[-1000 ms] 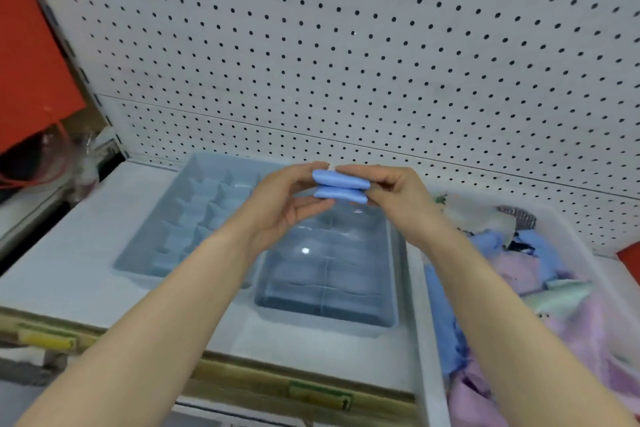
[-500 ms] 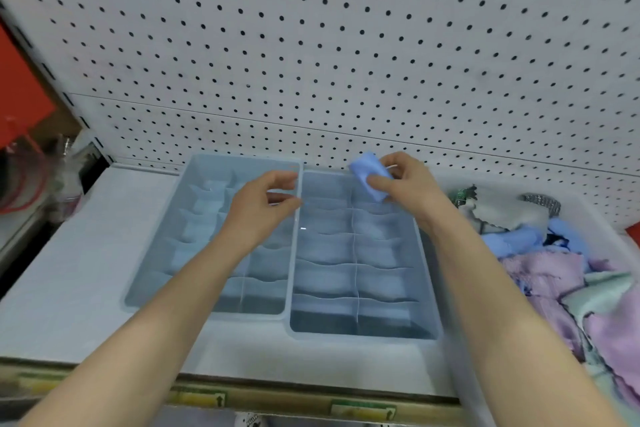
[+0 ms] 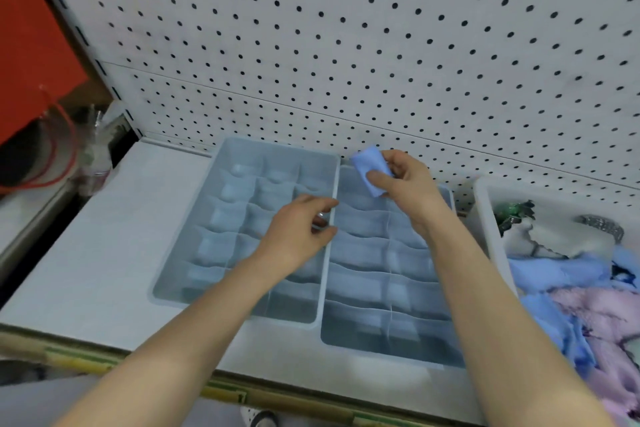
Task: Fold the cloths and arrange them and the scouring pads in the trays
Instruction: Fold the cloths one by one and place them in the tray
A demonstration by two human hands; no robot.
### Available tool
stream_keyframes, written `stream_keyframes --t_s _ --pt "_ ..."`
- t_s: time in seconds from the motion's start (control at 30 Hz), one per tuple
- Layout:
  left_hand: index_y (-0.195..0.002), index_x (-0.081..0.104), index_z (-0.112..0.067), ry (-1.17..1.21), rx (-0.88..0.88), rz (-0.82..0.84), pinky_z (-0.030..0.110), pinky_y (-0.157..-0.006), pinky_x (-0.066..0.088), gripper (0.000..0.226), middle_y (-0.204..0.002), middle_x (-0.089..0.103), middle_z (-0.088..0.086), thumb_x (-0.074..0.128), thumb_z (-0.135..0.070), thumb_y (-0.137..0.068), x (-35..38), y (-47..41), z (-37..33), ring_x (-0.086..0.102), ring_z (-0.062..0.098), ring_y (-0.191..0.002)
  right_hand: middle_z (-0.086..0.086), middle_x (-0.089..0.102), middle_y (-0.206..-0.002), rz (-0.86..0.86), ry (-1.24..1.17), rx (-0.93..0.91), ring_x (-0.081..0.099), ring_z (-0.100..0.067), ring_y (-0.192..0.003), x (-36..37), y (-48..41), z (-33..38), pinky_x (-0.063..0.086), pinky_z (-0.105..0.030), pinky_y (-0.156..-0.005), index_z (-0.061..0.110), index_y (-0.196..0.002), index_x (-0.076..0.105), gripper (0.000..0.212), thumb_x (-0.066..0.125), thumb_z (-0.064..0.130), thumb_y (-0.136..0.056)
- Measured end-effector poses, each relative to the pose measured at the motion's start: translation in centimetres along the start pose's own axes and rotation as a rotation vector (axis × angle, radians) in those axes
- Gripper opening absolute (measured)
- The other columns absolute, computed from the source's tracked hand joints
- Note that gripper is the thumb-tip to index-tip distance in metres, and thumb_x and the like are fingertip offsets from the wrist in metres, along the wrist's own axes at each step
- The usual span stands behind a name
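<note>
White perforated pegboard [image 3: 346, 45] is seen behind a pale shelf [image 3: 104, 236], on which two grey-blue divided trays are set side by side, the left tray [image 3: 187, 229] and the right tray [image 3: 381, 350] meeting along their long rims. Just to the right, a white bin [image 3: 485, 215] is heaped with unfolded cloths [image 3: 571, 288] in blue, lilac and pale green. The right hand [image 3: 405, 184] is held above the far end of the right tray, and a small folded blue cloth [image 3: 369, 166] is pinched between its thumb and fingers. The left hand [image 3: 298, 236] is held over the line where the trays meet, its fingers loosely curled with nothing gripped. The placing step is judged to be in hand: the fold looks finished, and no cloth can be made out in any compartment, so most of the task is judged to remain. The next move calls for the cloth to be lowered into a far compartment without the fold springing open, and the thin dividers may need to be cleared carefully. Whether the left hand touches the rims cannot be told. The near-right compartments are hidden by the right forearm, and the bin is cut off at the frame edge. A silvery scouring pad [image 3: 602, 225] is only partly seen at the bin's back, and a dark green item [image 3: 516, 215] beside it is too blurred to be named.
</note>
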State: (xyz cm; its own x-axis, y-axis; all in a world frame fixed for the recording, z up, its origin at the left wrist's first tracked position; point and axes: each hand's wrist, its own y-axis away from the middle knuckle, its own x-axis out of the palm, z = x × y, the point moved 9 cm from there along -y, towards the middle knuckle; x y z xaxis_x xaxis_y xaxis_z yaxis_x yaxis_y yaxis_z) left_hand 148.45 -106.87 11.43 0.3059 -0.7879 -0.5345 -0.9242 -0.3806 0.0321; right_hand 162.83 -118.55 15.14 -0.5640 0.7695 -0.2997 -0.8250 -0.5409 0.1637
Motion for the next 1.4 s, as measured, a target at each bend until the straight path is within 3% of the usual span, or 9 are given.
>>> stream_keyframes --t_s 0.17,0.3,0.4,0.47,0.57,0.87,1.03,1.23,1.4 --pt "-0.120 0.068 -0.019 -0.042 0.087 0.016 0.029 -0.087 0.053 0.035 -0.110 0.066 -0.002 0.070 -0.011 -0.086 -1.1 0.1 0.0 0.068 0.014 -0.089 -0.005 0.066 -0.090 0.038 0.012 -0.018 0.057 -0.017 -0.081 1.7 -0.4 0.6 0.045 -0.031 -0.075 0.017 -0.100 0.063 0.020 0.063 0.000 -0.088" --pt "-0.113 0.072 -0.017 -0.259 0.178 -0.255 0.031 -0.091 0.048 0.034 -0.113 0.067 0.004 0.068 -0.002 -0.083 -7.6 0.4 1.3 0.063 0.025 -0.101 0.005 0.066 -0.087 0.074 0.059 -0.090 0.057 -0.010 -0.075 4.7 -1.4 2.6 0.044 -0.024 -0.070 0.021 -0.098 0.063 0.023 0.065 0.001 -0.087" --pt "-0.127 0.062 -0.008 -0.508 0.124 -0.412 0.037 -0.102 0.038 0.048 -0.128 0.058 0.016 0.066 0.003 -0.080 -12.6 0.4 3.9 0.051 0.037 -0.117 0.004 0.068 -0.091 0.118 0.110 -0.171 0.062 -0.012 -0.079 8.6 -2.3 4.3 0.050 -0.027 -0.071 0.019 -0.100 0.063 0.023 0.066 0.002 -0.084" --pt "-0.139 0.048 -0.004 -0.582 -0.031 -0.375 0.041 -0.104 0.036 0.055 -0.138 0.048 0.021 0.063 -0.003 -0.087 -14.4 0.0 6.5 0.044 0.040 -0.125 0.007 0.070 -0.091 0.132 0.169 -0.212 0.067 -0.015 -0.084 11.5 -3.0 5.0 0.054 -0.031 -0.075 0.025 -0.097 0.063 0.024 0.068 0.006 -0.082" --pt "-0.140 0.044 -0.007 -0.509 -0.197 -0.249 0.039 -0.085 0.038 0.045 -0.127 0.057 0.022 0.050 -0.012 -0.096 -14.9 -0.3 9.5 0.053 0.043 -0.113 0.005 0.072 -0.088 0.151 0.250 -0.265 0.068 -0.021 -0.086 15.9 -4.1 5.5 0.055 -0.038 -0.078 0.025 -0.093 0.064 0.021 0.071 0.011 -0.079" --pt "-0.149 0.037 -0.013 -0.411 -0.148 -0.258 0.038 -0.083 0.039 0.049 -0.118 0.061 0.019 0.042 -0.011 -0.100 -14.7 0.4 9.7 0.056 0.040 -0.106 -0.008 0.072 -0.092 0.081 0.754 -0.387 0.064 -0.035 -0.087 22.2 -6.0 3.5 0.050 -0.038 -0.068 0.021 -0.107 0.066 0.022 0.064 0.021 -0.085" --pt "-0.143 0.041 -0.018 -0.414 -0.118 -0.256 0.032 -0.069 0.029 0.045 -0.098 0.056 0.008 0.040 -0.010 -0.099 -14.9 0.5 9.5 0.055 0.034 -0.092 -0.011 0.069 -0.099 0.107 1.125 -0.412 0.063 -0.034 -0.094 24.3 -6.5 4.1 0.032 -0.031 -0.064 0.018 -0.107 0.064 0.023 0.055 0.010 -0.087" --pt "-0.141 0.041 -0.015 -0.439 -0.122 -0.221 0.033 -0.066 0.028 0.042 -0.098 0.057 0.011 0.039 -0.011 -0.099 -14.4 0.4 9.5 0.054 0.035 -0.088 -0.007 0.057 -0.087 0.198 1.237 -0.304 0.057 -0.029 -0.083 24.5 -7.5 4.3 0.035 -0.028 -0.067 0.017 -0.096 0.067 0.013 0.061 0.022 -0.086" --pt "-0.139 0.041 -0.014 -0.463 -0.136 -0.201 0.033 -0.067 0.029 0.040 -0.092 0.050 0.005 0.037 -0.011 -0.099 -13.9 0.3 9.9 0.053 0.034 -0.087 -0.012 0.068 -0.100 0.200 1.173 -0.296 0.062 -0.032 -0.094 24.4 -6.3 3.2 0.033 -0.029 -0.065 0.013 -0.101 0.065 0.018 0.054 0.025 -0.093"
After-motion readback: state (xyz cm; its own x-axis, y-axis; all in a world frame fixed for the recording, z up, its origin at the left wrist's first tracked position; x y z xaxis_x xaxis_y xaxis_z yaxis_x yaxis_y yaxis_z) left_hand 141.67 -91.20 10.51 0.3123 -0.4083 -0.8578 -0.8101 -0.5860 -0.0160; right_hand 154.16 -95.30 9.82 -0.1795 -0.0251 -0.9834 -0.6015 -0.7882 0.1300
